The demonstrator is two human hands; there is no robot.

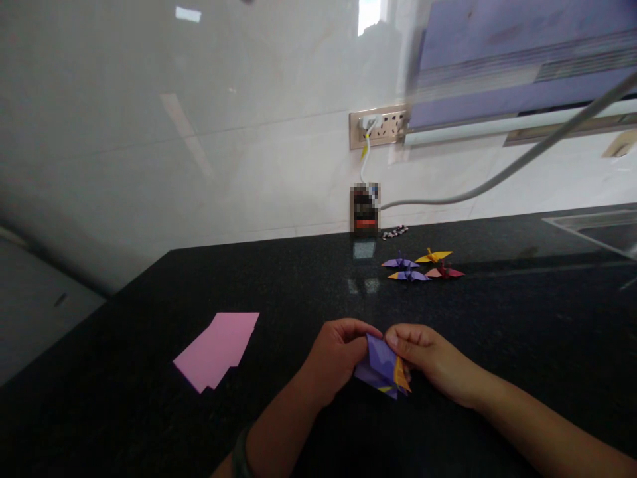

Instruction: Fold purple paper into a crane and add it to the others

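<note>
My left hand (334, 358) and my right hand (428, 355) meet low in the middle of the black counter (522, 318). Both pinch a partly folded piece of purple paper with a yellow-orange underside (382, 367), the left hand from its left edge, the right hand from its top right. The paper is held just above the counter. Fingers of both hands are curled closed on it.
A small stack of pink paper sheets (216, 348) lies to the left. Several finished paper cranes (422, 265), purple, yellow and red, sit further back. A small dark device (365, 211) leans on the wall, cabled to a wall socket (379, 127).
</note>
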